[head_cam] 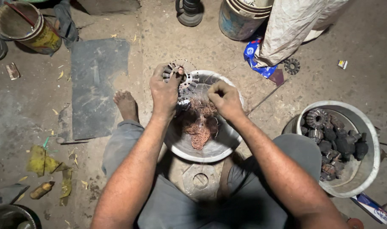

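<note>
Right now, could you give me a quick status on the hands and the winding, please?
Left hand grips slotted metal core. Right hand pinches copper wire over metal bowl. Nothing blocking.

Both bare forearms reach forward and slightly inward from the bottom of the view, converging toward the middle. The left hand point(164, 90) is turned back-up, wrist straight, its fingers curled down and closed over the rim of what it grips, knuckles raised. The right hand point(225, 100) sits just beside it, a little lower, back-up as well, with the fingers bunched together in a pinch and the thumb tucked under. The hands are near but not touching. The person is seated with knees spread, and the left bare foot point(126, 104) rests flat beside the left forearm.
</note>
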